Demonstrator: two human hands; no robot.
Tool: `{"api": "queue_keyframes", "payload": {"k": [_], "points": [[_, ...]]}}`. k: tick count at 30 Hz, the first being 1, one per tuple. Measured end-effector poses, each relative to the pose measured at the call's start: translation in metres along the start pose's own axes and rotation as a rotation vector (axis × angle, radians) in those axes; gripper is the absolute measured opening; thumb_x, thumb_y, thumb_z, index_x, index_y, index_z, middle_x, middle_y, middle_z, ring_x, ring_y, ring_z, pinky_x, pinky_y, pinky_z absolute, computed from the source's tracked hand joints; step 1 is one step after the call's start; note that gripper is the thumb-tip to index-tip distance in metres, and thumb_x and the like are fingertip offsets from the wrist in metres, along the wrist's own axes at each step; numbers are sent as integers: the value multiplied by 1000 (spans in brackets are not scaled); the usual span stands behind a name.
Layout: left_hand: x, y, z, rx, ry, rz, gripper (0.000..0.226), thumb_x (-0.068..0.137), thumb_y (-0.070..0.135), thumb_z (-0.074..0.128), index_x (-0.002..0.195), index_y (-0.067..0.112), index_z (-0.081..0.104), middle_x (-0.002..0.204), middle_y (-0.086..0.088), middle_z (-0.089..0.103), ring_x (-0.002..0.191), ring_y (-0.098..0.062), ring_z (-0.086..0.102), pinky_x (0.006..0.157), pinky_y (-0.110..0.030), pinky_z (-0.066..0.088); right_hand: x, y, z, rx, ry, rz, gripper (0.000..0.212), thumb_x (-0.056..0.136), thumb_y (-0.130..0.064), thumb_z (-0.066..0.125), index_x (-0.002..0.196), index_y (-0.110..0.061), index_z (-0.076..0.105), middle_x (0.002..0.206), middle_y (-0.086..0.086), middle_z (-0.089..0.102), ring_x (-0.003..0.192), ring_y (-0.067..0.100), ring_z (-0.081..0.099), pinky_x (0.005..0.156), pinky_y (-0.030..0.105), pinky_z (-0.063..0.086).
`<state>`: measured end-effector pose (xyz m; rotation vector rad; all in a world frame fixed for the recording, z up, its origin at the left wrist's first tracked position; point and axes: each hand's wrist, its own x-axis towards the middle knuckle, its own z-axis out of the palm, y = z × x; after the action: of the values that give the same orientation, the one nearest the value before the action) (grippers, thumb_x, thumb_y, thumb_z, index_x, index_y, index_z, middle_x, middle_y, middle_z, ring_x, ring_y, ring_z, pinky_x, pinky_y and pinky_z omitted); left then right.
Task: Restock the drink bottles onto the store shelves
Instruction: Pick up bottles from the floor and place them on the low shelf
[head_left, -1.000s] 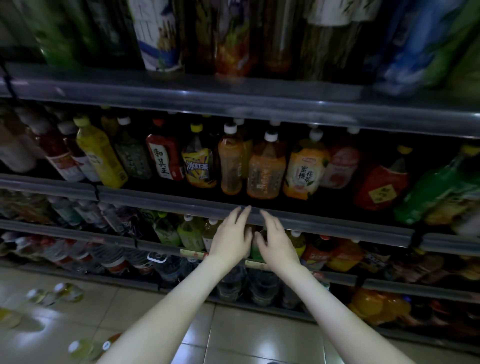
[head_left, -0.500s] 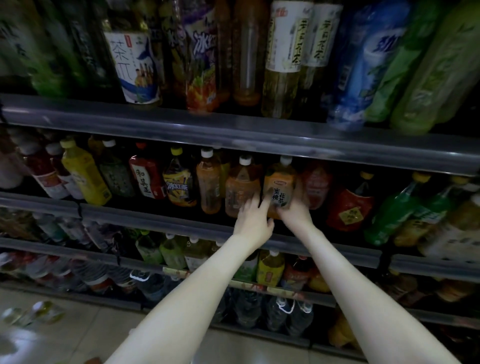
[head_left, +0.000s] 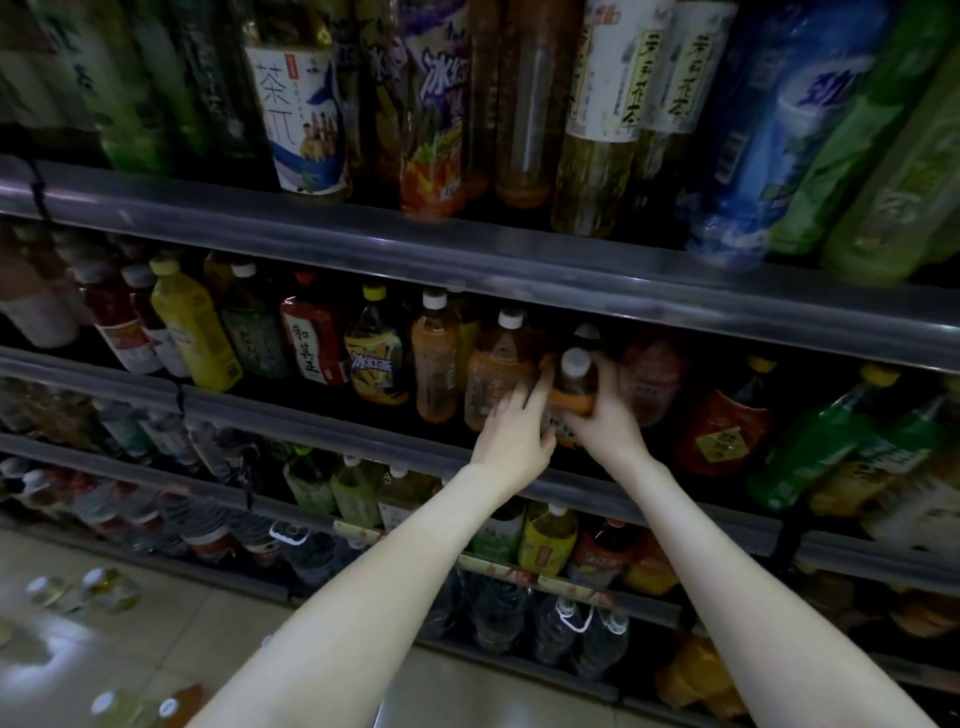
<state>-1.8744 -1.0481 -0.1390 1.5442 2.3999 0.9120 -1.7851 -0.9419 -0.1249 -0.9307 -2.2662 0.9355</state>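
Amber bottle (head_left: 571, 385), tilted, gripped by right hand (head_left: 609, 418)

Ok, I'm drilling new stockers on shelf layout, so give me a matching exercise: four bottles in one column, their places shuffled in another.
Things
1 blue bottle
2 white-capped tea bottle
3 loose bottles
4 yellow bottle

Places
A on the floor tiles
B on the top shelf
C gripped by the right hand
D on the second shelf, left part

Pairs: 1-B, 2-C, 3-A, 4-D
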Motion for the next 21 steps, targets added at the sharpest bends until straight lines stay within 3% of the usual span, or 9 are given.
{"api": "queue_keyframes", "payload": {"k": [3,5,8,12,16,21], "points": [[-2,-1,0,-79,-33,26,76,91,24,55,152,27,9,153,-7,24,135,-29,32,102,-40,42,-23,5,6,-63,3,-76,68,81,-15,71,140,-15,36,143,10,34,132,26,31,102,28,28],[-6,-3,0,-105,-66,39,76,92,25,55,152,30,8,158,-3,14,138,-28,30,98,-36,45,-32,7,8,-164,52,-78,66,80,-15,71,138,-14,40,139,14,35,128,32,30,105,40,32],[-10,-3,-5,-114,-103,44,74,95,23,53,153,28,8,161,-3,4,140,-27,28,100,-33,41,-39,7,7,-397,130,-164,65,74,-14,76,133,-10,49,120,20,44,110,39,40,98,51,39],[-14,-4,-16,-184,-187,41,75,96,20,52,154,28,5,161,-3,-3,145,-26,18,107,-27,29,-39,-10,-2,-377,44,-178,56,83,-21,69,133,-15,47,117,9,52,108,29,51,89,41,46],[-16,-11,-29,-245,-317,20,78,97,15,50,153,35,0,161,2,-10,145,-25,16,98,-20,28,-37,-28,-2,-406,-30,-249,32,91,-24,60,120,-16,50,112,4,60,100,23,59,73,40,51],[-28,-21,-51,-350,-258,85,76,96,14,52,152,37,7,161,5,-2,146,-18,11,105,-19,24,-44,-50,-1,-302,91,-203,27,90,-27,64,111,-14,56,108,0,62,100,17,59,77,31,47]]}}
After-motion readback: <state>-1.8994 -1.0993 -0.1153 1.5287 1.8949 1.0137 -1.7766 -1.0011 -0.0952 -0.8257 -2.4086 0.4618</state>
